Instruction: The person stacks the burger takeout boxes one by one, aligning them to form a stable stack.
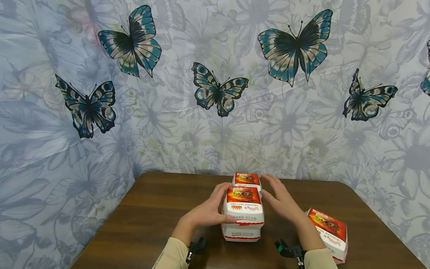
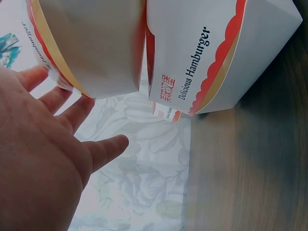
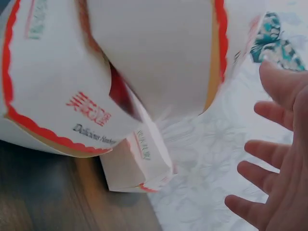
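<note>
Two white hamburger boxes with red pictured lids are stacked near the middle of the table. On the upper hamburger box (image 1: 243, 201), my left hand (image 1: 209, 209) has its thumb at the front and its fingertips along the far left side. The lower hamburger box (image 1: 241, 234) stands beneath it on the table. To the right of the stack is my right hand (image 1: 280, 200), fingers spread; in the right wrist view, a gap separates the right hand (image 3: 279, 159) from the upper box (image 3: 159, 53). In the left wrist view, fingertips touch the upper box's edge (image 2: 91, 48).
Behind the stack stands another hamburger box (image 1: 247, 179), mostly hidden in the head view. A further hamburger box (image 1: 330, 233) lies at the right, beside my right forearm. The brown table (image 1: 161, 201) meets a butterfly-patterned cloth backdrop (image 1: 188, 145).
</note>
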Action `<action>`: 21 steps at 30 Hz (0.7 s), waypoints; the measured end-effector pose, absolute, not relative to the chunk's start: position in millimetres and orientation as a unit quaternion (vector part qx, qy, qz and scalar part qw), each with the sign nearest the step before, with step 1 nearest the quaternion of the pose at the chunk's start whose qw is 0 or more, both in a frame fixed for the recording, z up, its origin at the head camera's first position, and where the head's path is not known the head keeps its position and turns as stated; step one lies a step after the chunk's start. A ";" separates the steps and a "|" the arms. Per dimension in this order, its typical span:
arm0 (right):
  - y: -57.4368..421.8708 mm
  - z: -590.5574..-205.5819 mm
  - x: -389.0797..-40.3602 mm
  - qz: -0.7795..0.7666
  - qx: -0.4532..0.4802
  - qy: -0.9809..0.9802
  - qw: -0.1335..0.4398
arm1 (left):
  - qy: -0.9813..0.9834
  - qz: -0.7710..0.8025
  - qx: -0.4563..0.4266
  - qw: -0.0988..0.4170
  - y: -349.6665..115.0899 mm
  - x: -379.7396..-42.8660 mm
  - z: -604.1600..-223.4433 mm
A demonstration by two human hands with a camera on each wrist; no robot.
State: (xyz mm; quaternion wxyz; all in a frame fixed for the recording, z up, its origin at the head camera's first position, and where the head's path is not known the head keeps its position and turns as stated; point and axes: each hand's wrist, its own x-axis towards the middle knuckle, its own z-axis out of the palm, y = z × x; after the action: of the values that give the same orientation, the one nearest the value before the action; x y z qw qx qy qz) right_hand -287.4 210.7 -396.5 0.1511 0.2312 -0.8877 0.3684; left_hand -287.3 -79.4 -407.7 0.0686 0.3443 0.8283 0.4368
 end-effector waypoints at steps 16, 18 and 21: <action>187.7 -417.2 -348.6 0.270 0.200 -0.939 0.077 | 0.830 0.437 0.341 0.067 -86.8 -286.7 -411.4; 187.6 -421.2 -352.3 0.287 0.184 -0.939 0.054 | 0.828 0.441 0.339 0.071 -87.0 -285.8 -410.2; 190.8 -425.8 -358.0 0.295 0.163 -0.941 0.037 | 0.825 0.442 0.344 0.074 -86.5 -287.1 -409.9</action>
State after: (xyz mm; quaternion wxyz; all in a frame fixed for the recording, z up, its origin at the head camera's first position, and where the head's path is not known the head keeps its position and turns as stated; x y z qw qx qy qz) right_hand -358.0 190.8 -425.8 0.0369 0.1632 -0.9408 0.2949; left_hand -287.1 -86.5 -409.9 0.0736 0.3443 0.8250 0.4421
